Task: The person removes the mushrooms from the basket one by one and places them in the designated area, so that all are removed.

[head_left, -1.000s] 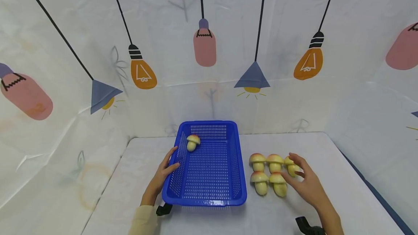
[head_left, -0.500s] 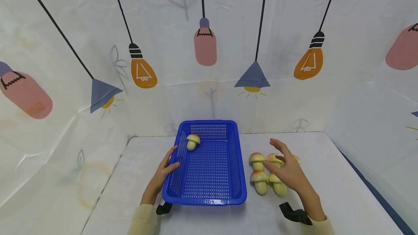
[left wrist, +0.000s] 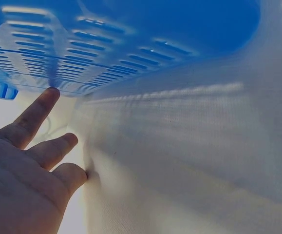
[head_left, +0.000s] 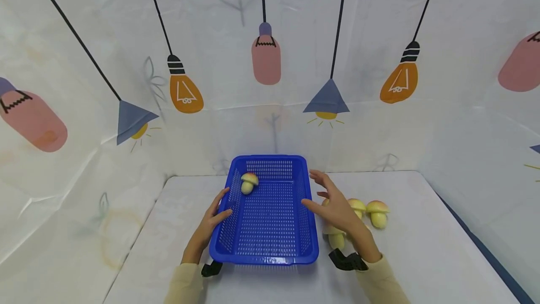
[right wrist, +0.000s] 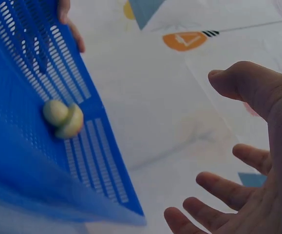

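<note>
A blue plastic basket (head_left: pixel 270 261) with slotted walls stands on the table. One toy mushroom (head_left: pixel 250 183) with a yellow-orange cap lies in its far left corner. My left hand (head_left: pixel 206 229) holds the basket's left side, thumb over the rim and forefinger outside; in the left wrist view the other fingers extend beneath the wall. Just by the right rim hovers my right hand (head_left: pixel 337 208), fingers spread and holding nothing. Beyond it, to the right, several more mushrooms (head_left: pixel 378 215) lie on the table, partly hidden by that hand and wrist.
The white table (head_left: pixel 438 252) backs onto a pale cloth printed with hanging lamps (head_left: pixel 326 97) and bulbs (head_left: pixel 185 94). Cloth also runs up on both sides. A black strap piece (head_left: pixel 348 261) sits at the right wrist.
My right hand has moved left from the mushrooms to the basket's right rim, fingers spread throughout. The rightmost mushroom has come into view. The left hand, basket and mushroom inside have stayed put.
</note>
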`<state>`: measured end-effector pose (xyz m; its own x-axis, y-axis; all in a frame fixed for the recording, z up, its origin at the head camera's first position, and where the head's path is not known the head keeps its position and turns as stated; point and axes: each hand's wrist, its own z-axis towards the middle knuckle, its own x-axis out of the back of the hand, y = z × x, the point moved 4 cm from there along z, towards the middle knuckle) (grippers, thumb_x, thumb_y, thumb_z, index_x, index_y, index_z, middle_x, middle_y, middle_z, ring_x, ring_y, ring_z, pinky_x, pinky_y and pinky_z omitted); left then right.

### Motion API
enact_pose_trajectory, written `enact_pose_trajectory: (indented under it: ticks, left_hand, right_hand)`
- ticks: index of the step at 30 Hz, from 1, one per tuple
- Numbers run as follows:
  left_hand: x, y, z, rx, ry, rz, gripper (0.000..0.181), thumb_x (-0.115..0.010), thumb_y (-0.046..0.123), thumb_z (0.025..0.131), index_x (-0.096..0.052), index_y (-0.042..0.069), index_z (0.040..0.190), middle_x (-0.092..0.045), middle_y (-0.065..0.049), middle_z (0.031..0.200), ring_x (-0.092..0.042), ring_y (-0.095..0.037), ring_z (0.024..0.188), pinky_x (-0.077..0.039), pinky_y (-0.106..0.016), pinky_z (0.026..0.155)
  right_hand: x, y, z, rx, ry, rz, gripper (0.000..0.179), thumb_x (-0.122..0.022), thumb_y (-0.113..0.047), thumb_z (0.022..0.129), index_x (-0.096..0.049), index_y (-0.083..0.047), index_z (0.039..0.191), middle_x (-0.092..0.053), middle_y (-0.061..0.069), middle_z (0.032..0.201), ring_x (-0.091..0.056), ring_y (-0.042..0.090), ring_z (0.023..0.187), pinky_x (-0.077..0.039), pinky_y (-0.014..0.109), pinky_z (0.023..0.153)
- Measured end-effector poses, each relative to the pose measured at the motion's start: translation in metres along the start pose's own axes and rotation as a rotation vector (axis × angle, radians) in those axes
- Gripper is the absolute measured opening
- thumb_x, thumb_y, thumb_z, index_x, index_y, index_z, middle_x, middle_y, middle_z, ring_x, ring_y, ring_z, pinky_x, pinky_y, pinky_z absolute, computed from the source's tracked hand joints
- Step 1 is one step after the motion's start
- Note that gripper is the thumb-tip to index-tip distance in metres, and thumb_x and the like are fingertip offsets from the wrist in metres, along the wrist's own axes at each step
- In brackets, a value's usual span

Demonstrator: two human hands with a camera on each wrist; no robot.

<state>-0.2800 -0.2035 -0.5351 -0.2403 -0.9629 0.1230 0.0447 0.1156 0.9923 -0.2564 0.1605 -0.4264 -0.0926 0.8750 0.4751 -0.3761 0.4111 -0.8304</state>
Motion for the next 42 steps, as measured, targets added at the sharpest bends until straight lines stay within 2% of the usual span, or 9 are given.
enact_pose_trajectory:
  ticks: [7,13,21,30,42]
  left_hand:
    - [0.0,0.001,0.0,-0.003,0.008,0.002,0.071,-0.055,0.023,0.103,-0.02,0.03,0.165,-0.033,-0.029,0.16,-0.056,-0.046,0.128,-0.056,-0.052,0.093]
    - [0.0,0.0,0.0,0.001,0.021,0.003,0.071,-0.055,0.023,0.102,-0.021,0.03,0.164,-0.035,-0.028,0.159,-0.058,-0.044,0.126,-0.057,-0.05,0.093]
    - [0.0,-0.001,0.0,0.003,0.019,-0.001,0.071,-0.055,0.024,0.102,-0.021,0.034,0.164,-0.035,-0.026,0.16,-0.057,-0.044,0.127,-0.056,-0.051,0.094]
    - [0.0,-0.001,0.0,0.0,0.011,-0.003,0.071,-0.056,0.026,0.102,-0.021,0.035,0.164,-0.034,-0.027,0.16,-0.057,-0.045,0.127,-0.056,-0.053,0.094]
    - [0.0,0.001,-0.001,-0.008,-0.009,-0.028,0.07,-0.054,0.024,0.103,-0.02,0.035,0.164,-0.032,-0.028,0.161,-0.054,-0.05,0.129,-0.056,-0.053,0.094]
  right_hand:
    - [-0.026,-0.01,0.026,-0.009,-0.075,0.079,0.082,-0.076,-0.03,0.093,-0.03,-0.015,0.16,-0.04,0.016,0.161,-0.038,0.04,0.148,-0.043,0.06,0.109]
    - [-0.051,-0.008,0.049,-0.022,-0.126,0.129,0.083,-0.075,-0.033,0.094,-0.029,-0.015,0.161,-0.036,0.018,0.163,-0.035,0.039,0.15,-0.039,0.064,0.111]
    - [-0.079,-0.005,0.07,-0.033,-0.138,0.147,0.084,-0.075,-0.031,0.093,-0.029,-0.011,0.161,-0.038,0.023,0.161,-0.035,0.044,0.149,-0.037,0.065,0.112]
    - [-0.106,0.009,0.086,-0.054,-0.143,0.108,0.083,-0.073,-0.034,0.095,-0.03,-0.011,0.161,-0.038,0.023,0.161,-0.036,0.044,0.148,-0.039,0.063,0.113]
    - [-0.132,0.014,0.105,-0.168,-0.134,0.113,0.077,-0.074,-0.028,0.094,-0.034,-0.012,0.159,-0.04,0.026,0.158,-0.039,0.047,0.146,-0.038,0.064,0.113]
